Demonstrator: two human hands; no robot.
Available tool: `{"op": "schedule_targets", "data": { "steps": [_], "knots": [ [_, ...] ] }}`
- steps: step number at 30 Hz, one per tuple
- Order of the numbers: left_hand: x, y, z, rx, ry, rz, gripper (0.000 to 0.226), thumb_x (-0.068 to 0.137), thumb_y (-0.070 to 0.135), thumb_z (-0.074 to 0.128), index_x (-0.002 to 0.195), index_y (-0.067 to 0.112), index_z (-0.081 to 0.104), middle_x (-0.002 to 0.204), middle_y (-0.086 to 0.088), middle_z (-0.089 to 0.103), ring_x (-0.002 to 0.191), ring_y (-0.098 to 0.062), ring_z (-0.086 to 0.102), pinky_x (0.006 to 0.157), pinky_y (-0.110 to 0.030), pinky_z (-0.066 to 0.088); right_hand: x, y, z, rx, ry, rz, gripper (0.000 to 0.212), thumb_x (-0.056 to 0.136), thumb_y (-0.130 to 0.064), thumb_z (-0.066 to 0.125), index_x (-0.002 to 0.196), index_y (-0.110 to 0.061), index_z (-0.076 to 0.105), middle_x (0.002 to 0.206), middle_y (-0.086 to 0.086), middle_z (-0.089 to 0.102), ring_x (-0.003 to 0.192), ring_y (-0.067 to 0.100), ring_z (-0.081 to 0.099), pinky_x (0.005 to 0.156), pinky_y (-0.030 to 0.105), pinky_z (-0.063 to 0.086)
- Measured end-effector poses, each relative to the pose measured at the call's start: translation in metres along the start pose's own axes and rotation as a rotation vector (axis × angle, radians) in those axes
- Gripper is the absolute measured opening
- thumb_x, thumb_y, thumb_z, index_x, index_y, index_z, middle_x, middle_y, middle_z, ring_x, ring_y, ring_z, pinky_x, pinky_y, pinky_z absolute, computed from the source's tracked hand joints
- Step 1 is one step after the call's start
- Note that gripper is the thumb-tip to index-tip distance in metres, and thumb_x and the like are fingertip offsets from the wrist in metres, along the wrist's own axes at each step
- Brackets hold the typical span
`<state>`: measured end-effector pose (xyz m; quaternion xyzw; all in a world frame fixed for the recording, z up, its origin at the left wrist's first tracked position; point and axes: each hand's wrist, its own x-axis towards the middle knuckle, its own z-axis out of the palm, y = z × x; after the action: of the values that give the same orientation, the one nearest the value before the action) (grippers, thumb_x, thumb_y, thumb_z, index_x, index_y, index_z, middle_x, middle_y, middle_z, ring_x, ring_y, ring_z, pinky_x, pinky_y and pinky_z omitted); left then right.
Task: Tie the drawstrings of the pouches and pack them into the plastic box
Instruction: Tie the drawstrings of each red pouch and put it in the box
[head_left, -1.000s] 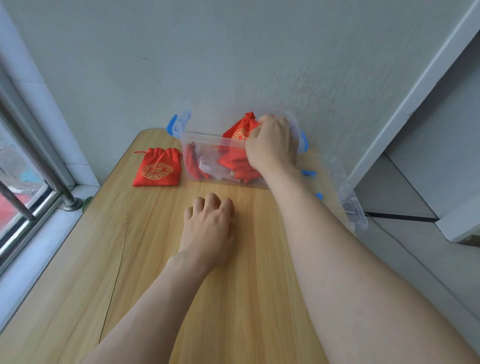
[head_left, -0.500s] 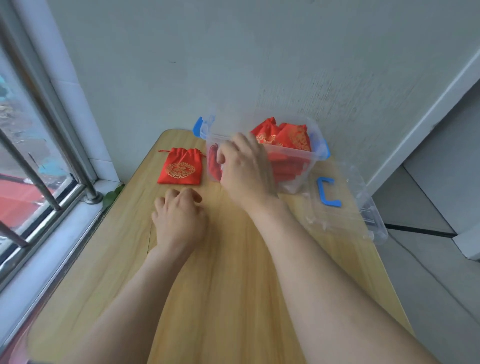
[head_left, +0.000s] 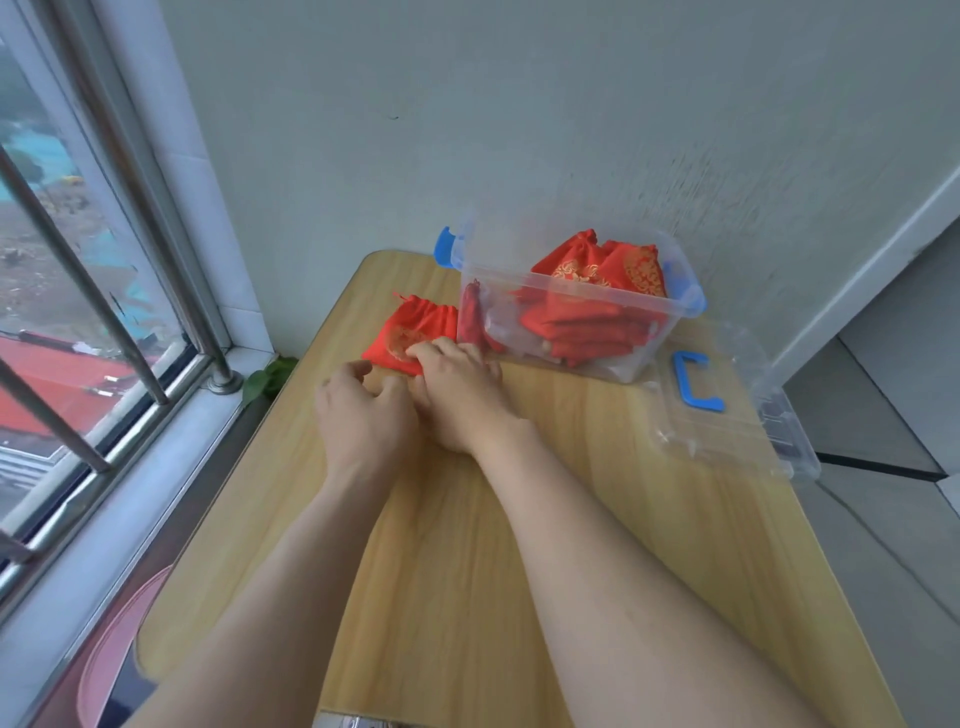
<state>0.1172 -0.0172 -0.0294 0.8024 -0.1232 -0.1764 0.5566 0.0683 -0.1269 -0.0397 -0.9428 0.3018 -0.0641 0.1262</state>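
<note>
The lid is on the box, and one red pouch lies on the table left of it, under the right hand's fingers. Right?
No: the lid is off, lying on the table right of the open box, as the head view shows. The pouch does lie left of the box, under the fingers of the right hand.

The right hand (head_left: 457, 395) has left the plastic box (head_left: 498, 281) and now touches the loose pouch (head_left: 415, 326) near the desk's (head_left: 441, 571) far left corner. The left hand (head_left: 363, 415) has slid forward beside it.
</note>
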Motion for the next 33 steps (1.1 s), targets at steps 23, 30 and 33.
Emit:
{"op": "schedule_targets", "data": {
  "steps": [23,30,33],
  "knots": [
    [-0.080,0.022,0.042,0.366,-0.249,-0.166,0.047,0.069,0.052,0.046,0.091,0.015,0.063,0.107,-0.012,0.071,0.109,-0.041,0.063,0.098,-0.060,0.052,-0.152,0.036,-0.026,0.758,0.162,0.518,0.030,0.075,-0.021,0.089,0.094,-0.025,0.066,0.087,-0.009,0.072,0.084,0.009,0.069,0.070,0.024,0.055],
    [-0.080,0.042,0.064,0.158,-0.230,-0.090,0.011,0.075,0.017,0.047,0.070,0.015,0.057,0.078,-0.007,0.065,0.084,-0.036,0.060,0.084,-0.046,0.055,-0.149,0.050,-0.034,0.884,0.136,0.516,0.078,0.064,-0.022,0.085,0.128,-0.045,0.046,0.118,-0.003,0.063,0.102,0.014,0.067,0.083,0.039,0.063],
    [-0.077,0.047,0.075,-0.035,-0.216,-0.051,0.020,0.078,0.001,0.045,0.074,0.009,0.062,0.072,-0.010,0.062,0.068,-0.030,0.056,0.060,-0.034,0.046,-0.144,0.054,-0.042,1.025,0.182,0.543,0.069,0.065,-0.026,0.075,0.129,-0.041,0.054,0.113,-0.011,0.068,0.100,0.012,0.072,0.085,0.044,0.065]
  ]
}}
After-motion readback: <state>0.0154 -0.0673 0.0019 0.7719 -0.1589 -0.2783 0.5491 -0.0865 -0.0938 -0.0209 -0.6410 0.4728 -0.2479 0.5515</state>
